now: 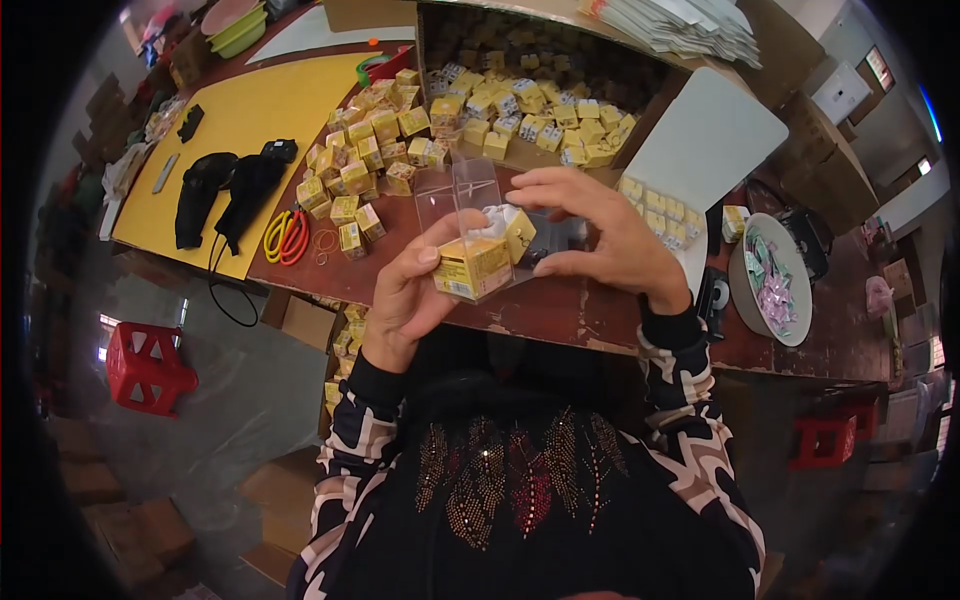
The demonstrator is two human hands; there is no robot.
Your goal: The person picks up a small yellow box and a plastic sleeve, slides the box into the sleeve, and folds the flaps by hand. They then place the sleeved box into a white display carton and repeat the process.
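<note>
My left hand (408, 290) is closed around a clear plastic box (462, 185) with its lid flaps standing up. Inside it sits a small yellow printed box (474, 268). Another small yellow box (519, 236) is tilted at its right side, next to some crumpled white material (494, 219). To the right, my right hand (602, 232) curves round the open side of the clear box, thumb and fingers apart. Its fingertips are close to the tilted yellow box; whether they touch the plastic is hard to tell.
Loose yellow boxes (365, 150) are piled behind my left hand. A large carton (540, 160) of more boxes stands behind. At right are a white tray (660, 215) of small boxes and a bowl (735, 285) of packets. Coiled cords (287, 238) and black devices (240, 195) lie left.
</note>
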